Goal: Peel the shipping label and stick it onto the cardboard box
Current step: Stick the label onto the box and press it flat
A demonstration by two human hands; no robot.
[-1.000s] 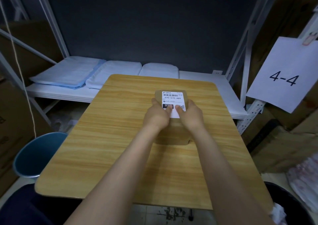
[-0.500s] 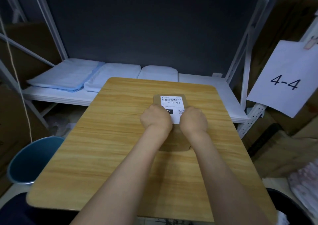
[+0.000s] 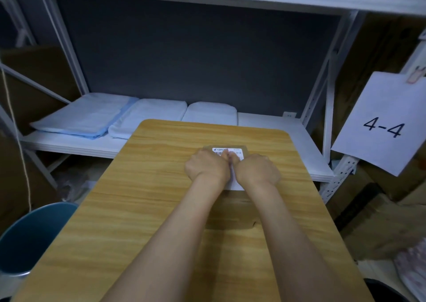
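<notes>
A small brown cardboard box (image 3: 237, 211) lies on the wooden table (image 3: 149, 186). On its top lies the white shipping label (image 3: 237, 151); only its far strip with the barcode and its near white edge show. My left hand (image 3: 207, 166) and my right hand (image 3: 257, 170) sit side by side on the box. Both thumbs meet on the label near its far end. The fingers curl down over the box's left and right sides. The hands hide most of the label and the box top.
A white shelf (image 3: 69, 143) behind the table carries folded pale cloths (image 3: 85, 116). A blue bin (image 3: 30, 239) stands at the table's left. A paper sign reading 4-4 (image 3: 382, 126) hangs at the right above stacked cardboard (image 3: 380, 209).
Both thumbs have slid from the label's near part toward its far end. The hands now cover nearly all the print. The box stays in place on the table.
</notes>
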